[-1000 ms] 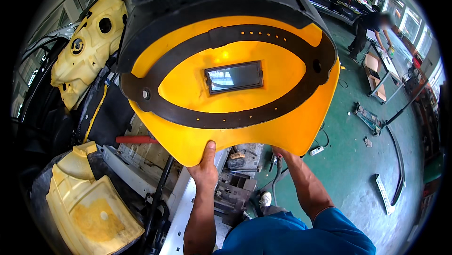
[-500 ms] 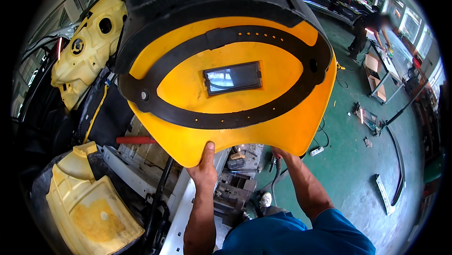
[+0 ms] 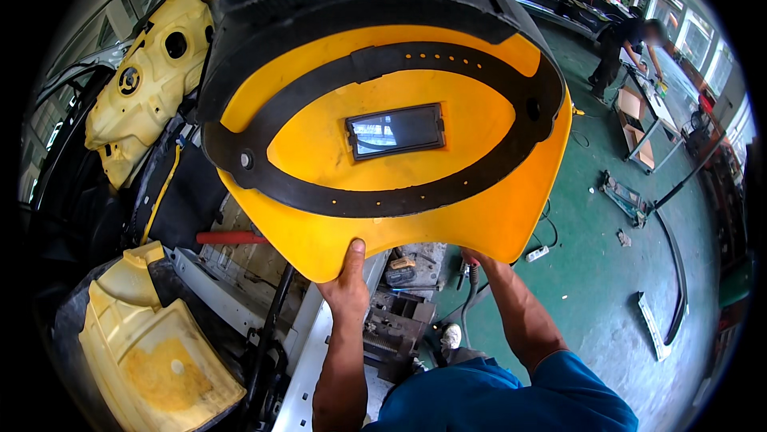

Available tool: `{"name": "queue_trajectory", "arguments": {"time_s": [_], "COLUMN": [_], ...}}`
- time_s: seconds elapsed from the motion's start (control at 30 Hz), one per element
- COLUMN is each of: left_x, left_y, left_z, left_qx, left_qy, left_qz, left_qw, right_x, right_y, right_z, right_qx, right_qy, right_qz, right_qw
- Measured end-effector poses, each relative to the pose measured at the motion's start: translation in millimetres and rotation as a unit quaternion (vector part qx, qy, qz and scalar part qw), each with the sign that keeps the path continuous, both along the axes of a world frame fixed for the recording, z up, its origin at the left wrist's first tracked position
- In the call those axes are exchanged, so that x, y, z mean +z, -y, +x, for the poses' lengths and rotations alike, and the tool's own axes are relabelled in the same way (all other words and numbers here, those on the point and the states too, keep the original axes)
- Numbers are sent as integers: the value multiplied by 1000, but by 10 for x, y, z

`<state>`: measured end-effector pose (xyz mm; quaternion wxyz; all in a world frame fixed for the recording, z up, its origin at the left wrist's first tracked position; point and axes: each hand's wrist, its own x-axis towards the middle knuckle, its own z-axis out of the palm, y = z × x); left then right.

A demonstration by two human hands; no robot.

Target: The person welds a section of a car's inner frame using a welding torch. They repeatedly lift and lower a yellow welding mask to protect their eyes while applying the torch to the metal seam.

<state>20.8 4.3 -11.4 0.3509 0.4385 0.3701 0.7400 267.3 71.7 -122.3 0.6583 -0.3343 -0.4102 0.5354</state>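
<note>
A yellow welding mask [image 3: 383, 236] with a black head strap [image 3: 375, 204] and a small dark window [image 3: 395, 132] fills the upper middle, its inside facing me. My left hand [image 3: 347, 282] grips its lower left edge, the thumb lying on the inner face. Under the lower right edge is my right hand [image 3: 482, 260], its fingers mostly hidden behind the mask. From that hand a grey cable with a dark, ribbed end [image 3: 473, 280] and a bit of red hangs down; it looks like a welding torch, its front part out of sight.
A stripped car body with a white sill [image 3: 307, 360] lies at left, with yellow foam panels [image 3: 164, 344] and a red bar [image 3: 230, 237]. Below the mask are a cordless tool's battery [image 3: 401, 271] and dark metal equipment [image 3: 393, 328]. At right are a floor jack [image 3: 627, 196], a trim strip [image 3: 679, 288], and a person [image 3: 627, 53] at a trolley [image 3: 651, 124].
The mask and both my hands stay nearly where they were. A red bit beside my right hand shows more plainly. The far person's arms have shifted slightly over the trolley.
</note>
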Motion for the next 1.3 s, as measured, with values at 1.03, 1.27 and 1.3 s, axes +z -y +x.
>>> {"name": "queue_trajectory", "arguments": {"time_s": [1.03, 1.27, 1.3], "left_x": [-25, -119, -141], "left_y": [133, 262, 286], "left_z": [-306, -764, -789], "left_qx": [61, 87, 89], "left_qy": [64, 101, 103], "left_qz": [-20, -1, -8], "left_qw": [996, 991, 991], "right_x": [742, 712, 704], "right_y": [213, 117, 102], "right_z": [-71, 26, 28], "right_qx": [-88, -86, -90], "right_qy": [411, 414, 419], "right_qz": [-92, -108, -107], "right_qw": [903, 900, 897]}}
